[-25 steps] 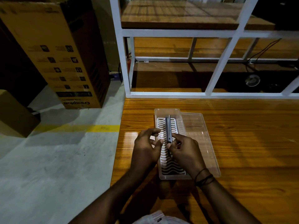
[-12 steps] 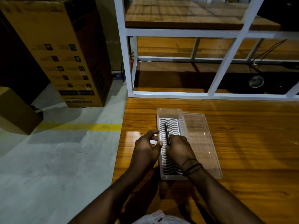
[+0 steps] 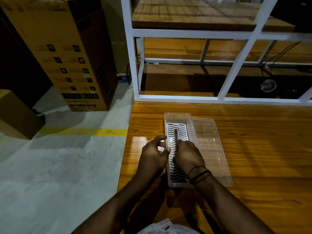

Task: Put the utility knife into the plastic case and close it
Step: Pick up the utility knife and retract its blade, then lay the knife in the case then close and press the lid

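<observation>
A clear plastic case (image 3: 176, 118) lies open on the wooden table, with a white wavy-slotted insert (image 3: 180, 130) in its bottom. Its clear lid (image 3: 211, 149) lies flat on the table, touching the case's right side. The dark, slim utility knife (image 3: 176, 136) lies lengthwise low inside the case on the insert. My right hand (image 3: 187, 154) is closed over the knife's near end, inside the case. My left hand (image 3: 154, 153) rests at the case's left wall with its fingers loosely curled and apart, holding nothing.
The wooden table (image 3: 261, 157) stretches to the right; its left edge drops to a concrete floor with a yellow line (image 3: 101, 131). A white metal shelf frame (image 3: 177, 97) borders the table's far edge. Cardboard boxes (image 3: 67, 53) stand on the floor at left.
My right hand has lowered the knife from above the case down onto the insert and turned over it. My left hand has let go of the knife and moved to the case's left wall.
</observation>
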Available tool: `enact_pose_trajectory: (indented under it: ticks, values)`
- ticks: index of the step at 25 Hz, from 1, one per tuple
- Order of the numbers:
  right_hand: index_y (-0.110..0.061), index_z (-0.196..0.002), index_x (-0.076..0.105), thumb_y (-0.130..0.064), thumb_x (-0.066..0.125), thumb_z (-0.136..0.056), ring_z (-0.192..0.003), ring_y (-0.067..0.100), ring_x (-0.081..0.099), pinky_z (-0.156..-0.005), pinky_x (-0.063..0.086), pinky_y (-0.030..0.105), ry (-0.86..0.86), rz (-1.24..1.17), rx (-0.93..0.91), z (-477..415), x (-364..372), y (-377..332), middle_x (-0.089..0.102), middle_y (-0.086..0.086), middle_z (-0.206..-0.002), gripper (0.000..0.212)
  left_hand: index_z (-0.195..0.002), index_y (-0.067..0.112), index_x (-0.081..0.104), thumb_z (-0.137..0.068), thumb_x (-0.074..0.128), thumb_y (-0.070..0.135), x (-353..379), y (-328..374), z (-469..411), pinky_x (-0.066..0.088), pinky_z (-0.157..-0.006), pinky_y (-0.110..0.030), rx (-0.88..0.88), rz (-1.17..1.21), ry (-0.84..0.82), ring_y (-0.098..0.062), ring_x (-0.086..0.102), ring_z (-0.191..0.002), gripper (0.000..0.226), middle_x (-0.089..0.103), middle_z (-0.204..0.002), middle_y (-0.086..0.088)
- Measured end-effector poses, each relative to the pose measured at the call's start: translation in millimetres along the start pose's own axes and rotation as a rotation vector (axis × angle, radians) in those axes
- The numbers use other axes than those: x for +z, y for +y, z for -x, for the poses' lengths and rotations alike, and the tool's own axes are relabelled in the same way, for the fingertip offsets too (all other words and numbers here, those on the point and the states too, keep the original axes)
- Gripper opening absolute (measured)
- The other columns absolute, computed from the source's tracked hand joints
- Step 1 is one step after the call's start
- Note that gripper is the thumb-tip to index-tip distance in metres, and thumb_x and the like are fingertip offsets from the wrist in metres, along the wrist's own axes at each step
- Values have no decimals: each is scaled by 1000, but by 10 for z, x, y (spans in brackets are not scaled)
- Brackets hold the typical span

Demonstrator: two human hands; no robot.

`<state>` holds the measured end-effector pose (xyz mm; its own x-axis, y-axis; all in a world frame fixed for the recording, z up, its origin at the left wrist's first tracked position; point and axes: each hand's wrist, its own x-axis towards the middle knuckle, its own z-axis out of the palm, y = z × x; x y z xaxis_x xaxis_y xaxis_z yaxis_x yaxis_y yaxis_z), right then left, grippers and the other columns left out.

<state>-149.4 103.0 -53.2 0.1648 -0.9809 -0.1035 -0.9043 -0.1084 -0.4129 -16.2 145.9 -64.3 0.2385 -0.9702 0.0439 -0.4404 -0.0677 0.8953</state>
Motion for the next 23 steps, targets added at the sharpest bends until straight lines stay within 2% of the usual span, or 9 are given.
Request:
enact_pose_trajectory:
  ticks: [6, 10, 13, 16, 19, 21, 23]
  values:
    - [-7, -121, 57, -22, 60, -87, -113, 35, 61, -94, 48, 37, -50, 94, 11, 68, 6, -41, 56, 15, -126, 37, -132, 30, 64, -92, 72, 30, 6, -7, 10, 64, -62, -47, -5, 8, 0, -16, 72, -73, 40, 72, -105, 7]
    - [-8, -121, 56, -20, 60, -86, -110, 36, 62, -92, 48, 37, -37, 83, -9, 92, -47, -58, 53, 16, -127, 37, -131, 31, 64, -92, 72, 32, 2, -24, 3, 63, -62, -49, -5, 17, -10, -20, 72, -75, 40, 71, -102, 7]
    - [-9, -126, 60, -22, 55, -92, -111, 32, 62, -93, 49, 37, 112, 21, -136, 127, -161, -14, 58, 15, -126, 37, -129, 31, 65, -92, 73, 31, -11, -23, -11, 63, -61, -48, -26, 38, -17, -15, 72, -69, 38, 71, -97, 7]
    - [-12, -115, 70, -20, 64, -88, -99, 25, 62, -86, 50, 33, 353, -77, -202, 160, -309, 176, 64, 7, -107, 29, -129, 31, 65, -92, 73, 33, -11, -19, -8, 63, -62, -43, -25, 17, -16, -12, 71, -70, 38, 71, -96, 9]
    - [-13, -115, 71, -20, 70, -85, -89, 26, 63, -81, 53, 34, 412, -214, -5, 140, -390, 526, 60, 5, -97, 30, -131, 31, 63, -93, 72, 33, -1, -17, 12, 61, -55, -41, -22, 57, -30, -14, 73, -70, 39, 70, -98, 8]
    - [-13, -119, 69, -22, 71, -85, -97, 34, 63, -87, 52, 38, 411, -198, 151, 127, -397, 765, 61, 12, -104, 36, -131, 30, 63, -94, 72, 31, -1, -7, 25, 58, -51, -33, -26, 68, -36, -14, 73, -71, 38, 70, -97, 9]
    - [-13, -125, 62, -33, 71, -84, -111, 42, 57, -96, 49, 44, 303, -90, 299, 140, -392, 953, 56, 19, -118, 46, -129, 29, 64, -94, 73, 29, -11, 4, 27, 56, -51, -31, -41, 78, -30, -15, 74, -73, 36, 71, -95, 10]
